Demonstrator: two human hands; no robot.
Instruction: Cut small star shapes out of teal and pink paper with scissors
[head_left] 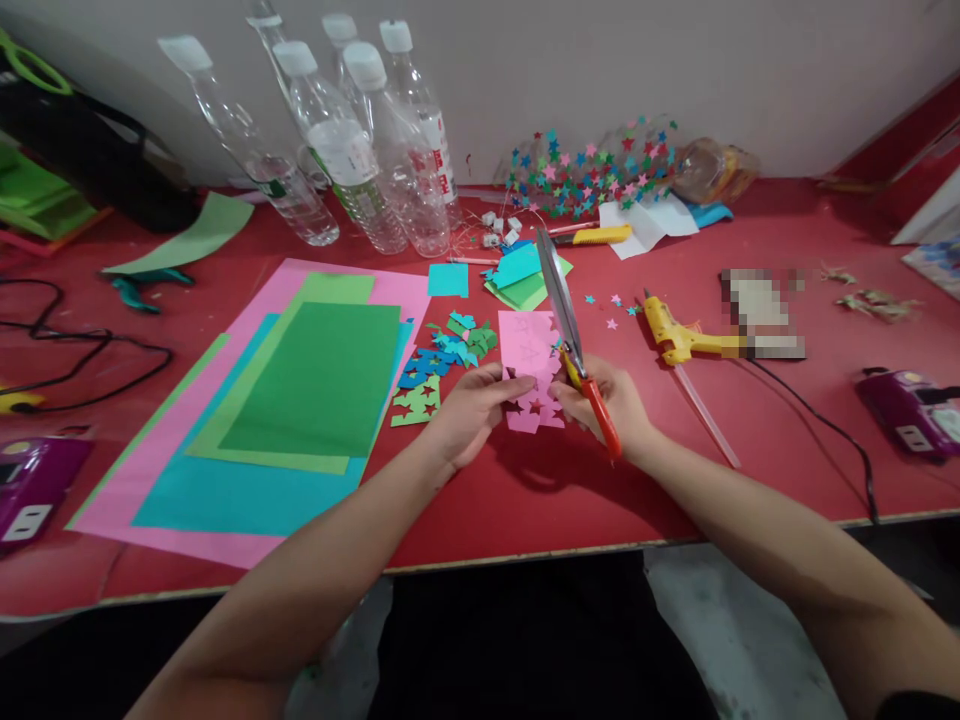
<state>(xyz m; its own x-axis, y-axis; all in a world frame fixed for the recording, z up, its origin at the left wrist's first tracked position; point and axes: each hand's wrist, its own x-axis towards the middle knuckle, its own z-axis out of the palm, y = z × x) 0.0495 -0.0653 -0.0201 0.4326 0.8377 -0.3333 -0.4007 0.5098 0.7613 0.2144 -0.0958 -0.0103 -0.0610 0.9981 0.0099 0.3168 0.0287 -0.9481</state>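
Note:
My left hand (471, 412) pinches the left edge of a small pink paper (525, 342), thumb on top. Star outlines are drawn on its upper part, and star-shaped holes run through its lower part. A pair of scissors (561, 295) with red and yellow handles rests in my right hand (616, 402), blades pointing up and away from me. The fingertips of that hand are also at the paper's right edge; whether they grip it is partly hidden by the handles. Left of the paper lie blue and green paper scraps (420, 370) with star cut-outs.
Large coloured sheets (311, 380) are stacked at left. Plastic bottles (352, 160) stand behind. Right of my hands are loose paper stars (612, 324) and a yellow glue gun (675, 335) with its cord. A yellow cutter (600, 236) and a star-covered bottle (592, 170) lie farther back.

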